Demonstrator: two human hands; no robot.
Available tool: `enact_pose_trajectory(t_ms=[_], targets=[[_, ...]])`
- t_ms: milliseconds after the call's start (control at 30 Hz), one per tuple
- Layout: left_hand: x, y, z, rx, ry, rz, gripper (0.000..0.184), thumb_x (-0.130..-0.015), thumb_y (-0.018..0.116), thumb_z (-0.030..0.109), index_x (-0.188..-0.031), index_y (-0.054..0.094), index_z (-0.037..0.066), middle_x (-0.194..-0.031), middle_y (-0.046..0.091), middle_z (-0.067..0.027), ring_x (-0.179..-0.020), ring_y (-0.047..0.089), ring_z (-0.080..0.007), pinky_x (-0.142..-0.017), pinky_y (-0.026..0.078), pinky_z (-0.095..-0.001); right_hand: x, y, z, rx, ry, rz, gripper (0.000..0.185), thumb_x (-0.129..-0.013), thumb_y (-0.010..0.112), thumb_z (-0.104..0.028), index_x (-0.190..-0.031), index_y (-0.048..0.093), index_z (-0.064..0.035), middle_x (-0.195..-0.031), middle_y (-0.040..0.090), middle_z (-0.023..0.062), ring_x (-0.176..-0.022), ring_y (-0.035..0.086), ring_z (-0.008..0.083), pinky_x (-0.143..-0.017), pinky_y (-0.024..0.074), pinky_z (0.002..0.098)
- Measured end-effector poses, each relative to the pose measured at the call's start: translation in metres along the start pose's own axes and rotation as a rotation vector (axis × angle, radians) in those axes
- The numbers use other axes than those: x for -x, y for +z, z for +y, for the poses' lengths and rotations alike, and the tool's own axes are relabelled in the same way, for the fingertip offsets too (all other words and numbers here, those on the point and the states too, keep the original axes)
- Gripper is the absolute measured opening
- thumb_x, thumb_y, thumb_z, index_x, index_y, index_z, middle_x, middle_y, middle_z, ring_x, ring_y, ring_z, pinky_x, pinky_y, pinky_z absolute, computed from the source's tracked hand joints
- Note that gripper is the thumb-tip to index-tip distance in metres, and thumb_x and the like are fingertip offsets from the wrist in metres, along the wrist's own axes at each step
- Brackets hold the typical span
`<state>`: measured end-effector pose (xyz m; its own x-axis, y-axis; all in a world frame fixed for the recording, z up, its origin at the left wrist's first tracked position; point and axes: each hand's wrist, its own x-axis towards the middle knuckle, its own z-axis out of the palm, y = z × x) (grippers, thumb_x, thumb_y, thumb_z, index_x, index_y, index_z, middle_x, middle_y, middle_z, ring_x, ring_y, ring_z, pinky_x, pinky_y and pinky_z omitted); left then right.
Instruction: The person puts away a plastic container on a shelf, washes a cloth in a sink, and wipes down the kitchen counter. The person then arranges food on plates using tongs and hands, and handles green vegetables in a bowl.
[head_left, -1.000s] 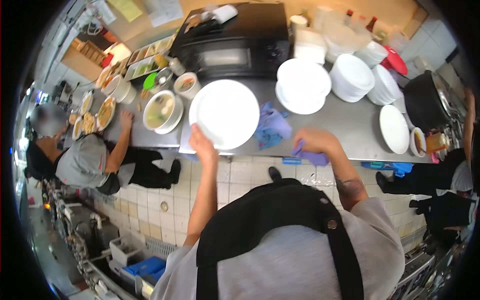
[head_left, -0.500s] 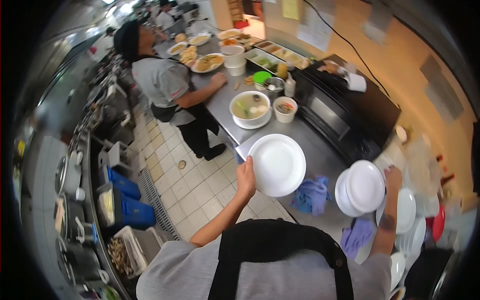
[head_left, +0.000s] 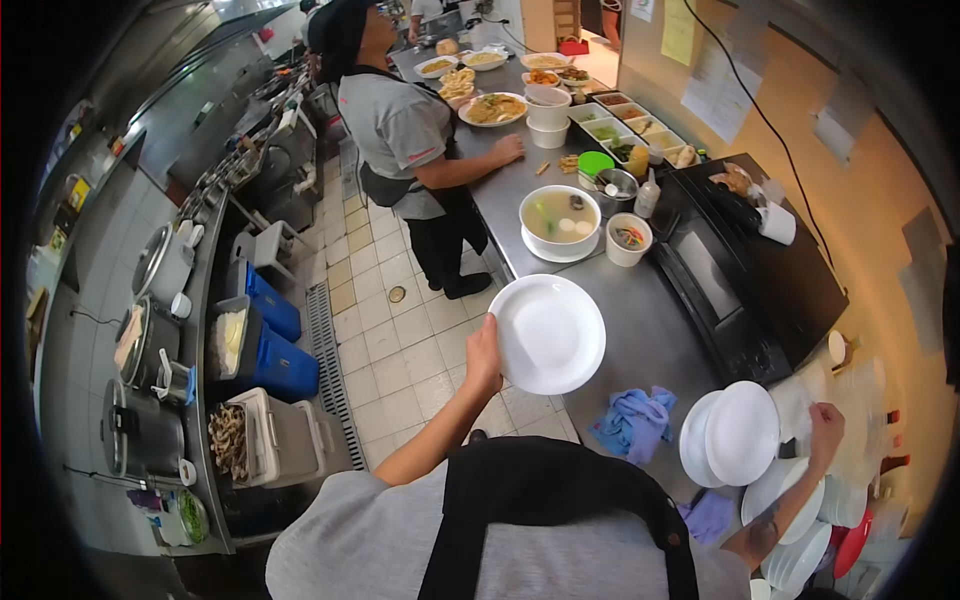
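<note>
My left hand [head_left: 484,358] grips the left rim of a white plate [head_left: 549,334], held tilted over the counter's front edge. Out to the right, my right hand [head_left: 826,432] has its fingers curled together beside clear plastic containers [head_left: 858,410]; what they hold, if anything, is too small to make out. Between my hands, white bowls or dishes [head_left: 742,433] are stacked near a blue cloth [head_left: 636,422]. White plates [head_left: 795,555] stand below my right forearm.
A bowl of soup [head_left: 559,222] rests on a plate beside a small tub [head_left: 628,239]. A black oven-like appliance [head_left: 720,270] stands against the wall. A co-worker [head_left: 395,130] is at the counter's left side, one hand on it. Blue bins [head_left: 285,365] line the floor opposite.
My right hand has moved away from the stacked dishes, out to the right toward the plastic containers. My left hand still holds the plate. The whole view has shifted.
</note>
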<state>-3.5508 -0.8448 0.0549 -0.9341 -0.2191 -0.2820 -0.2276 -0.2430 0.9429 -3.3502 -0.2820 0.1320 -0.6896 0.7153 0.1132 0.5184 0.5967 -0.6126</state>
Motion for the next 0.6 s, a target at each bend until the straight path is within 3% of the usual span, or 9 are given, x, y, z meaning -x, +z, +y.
enact_pose_trajectory(t_ms=[33, 133, 200, 233, 333, 433, 467, 533, 600], targets=[[-0.007, -0.007, 0.003, 0.025, -0.040, 0.036, 0.048, -0.096, 0.041, 0.036, -0.094, 0.058, -0.009, -0.076, 0.058, -0.0078, -0.062, 0.051, -0.0127, -0.054, 0.042, -0.0313, 0.003, -0.007, -0.011, -0.171, 0.092, -0.099, 0.014, -0.082, 0.059, -0.016, -0.085, 0.063, -0.0027, -0.074, 0.065, 0.0042, -0.071, 0.063, 0.0203, -0.065, 0.0486, 0.0348], [-0.034, -0.030, 0.012, 0.124, -0.067, 0.118, 0.047, -0.096, 0.041, 0.036, -0.099, 0.056, -0.009, -0.080, 0.059, -0.0093, -0.066, 0.054, -0.0146, -0.057, 0.044, -0.0323, 0.032, 0.003, -0.059, -0.877, -0.017, -0.289, 0.024, -0.087, 0.054, -0.019, -0.104, 0.058, -0.0022, -0.095, 0.062, 0.0042, -0.088, 0.060, 0.0186, -0.078, 0.0476, 0.0332], [-0.051, -0.052, 0.020, 0.205, 0.026, 0.163, 0.047, -0.096, 0.040, 0.036, -0.099, 0.056, -0.008, -0.081, 0.060, -0.0096, -0.068, 0.055, -0.0152, -0.059, 0.045, -0.0322, 0.033, 0.069, -0.038, -1.008, -0.113, -0.011, 0.038, -0.089, 0.050, -0.018, -0.123, 0.045, -0.0007, -0.116, 0.054, 0.0102, -0.104, 0.054, 0.0213, -0.092, 0.0417, 0.0336], [-0.061, -0.066, 0.025, 0.207, 0.046, 0.156, 0.047, -0.096, 0.040, 0.036, -0.099, 0.056, -0.008, -0.081, 0.060, -0.0094, -0.068, 0.055, -0.0149, -0.060, 0.045, -0.0315, 0.046, 0.093, -0.091, -1.038, -0.107, -0.206, 0.050, -0.088, 0.051, -0.019, -0.131, 0.036, 0.0017, -0.126, 0.046, 0.0145, -0.112, 0.048, 0.0243, -0.099, 0.0367, 0.0363], [-0.095, -0.125, 0.038, 0.102, 0.086, 0.134, 0.046, -0.097, 0.039, 0.034, -0.097, 0.057, -0.008, -0.081, 0.061, -0.0088, -0.068, 0.055, -0.0129, -0.061, 0.046, -0.0290, 0.102, 0.180, -0.287, -1.108, -0.198, -0.589, 0.046, -0.081, 0.052, -0.010, -0.123, 0.044, 0.0071, -0.113, 0.056, 0.0118, -0.097, 0.056, 0.0161, -0.087, 0.0423, 0.0281], [-0.110, -0.164, 0.082, 0.166, 0.139, 0.189, 0.046, -0.097, 0.038, 0.034, -0.094, 0.058, -0.009, -0.081, 0.061, -0.0089, -0.067, 0.055, -0.0124, -0.059, 0.046, -0.0284, 0.167, 0.244, -0.447, -1.015, -0.634, -0.888, 0.012, -0.074, 0.057, 0.000, -0.086, 0.059, 0.0008, -0.103, 0.054, 0.0046, -0.090, 0.054, 0.0110, -0.080, 0.0439, 0.0242], [-0.121, -0.180, 0.089, 0.216, 0.177, 0.161, 0.047, -0.097, 0.038, 0.033, -0.094, 0.058, -0.009, -0.082, 0.061, -0.0090, -0.068, 0.055, -0.0125, -0.059, 0.046, -0.0283, 0.191, 0.263, -0.486, -0.930, -0.648, -0.940, 0.013, -0.073, 0.063, -0.001, -0.086, 0.060, -0.0010, -0.107, 0.053, 0.0056, -0.091, 0.054, 0.0125, -0.074, 0.0460, 0.0244], [-0.145, -0.216, 0.101, 0.198, 0.201, 0.135, 0.047, -0.098, 0.037, 0.033, -0.096, 0.058, -0.009, -0.083, 0.062, -0.0093, -0.070, 0.056, -0.0126, -0.061, 0.046, -0.0279, 0.227, 0.313, -0.552, -0.700, -0.905, -0.910, 0.013, -0.072, 0.067, -0.005, -0.083, 0.061, -0.0043, -0.100, 0.058, 0.0074, -0.088, 0.058, 0.0161, -0.066, 0.0485, 0.0262], [-0.165, -0.252, 0.115, 0.234, 0.218, 0.149, 0.047, -0.098, 0.037, 0.033, -0.097, 0.057, -0.010, -0.085, 0.062, -0.0099, -0.072, 0.056, -0.0128, -0.063, 0.046, -0.0276, 0.265, 0.362, -0.605, -0.577, -1.065, -0.765, 0.013, -0.072, 0.068, -0.008, -0.082, 0.061, -0.0038, -0.101, 0.058, 0.0113, -0.088, 0.060, 0.0263, -0.070, 0.0487, 0.0325]])
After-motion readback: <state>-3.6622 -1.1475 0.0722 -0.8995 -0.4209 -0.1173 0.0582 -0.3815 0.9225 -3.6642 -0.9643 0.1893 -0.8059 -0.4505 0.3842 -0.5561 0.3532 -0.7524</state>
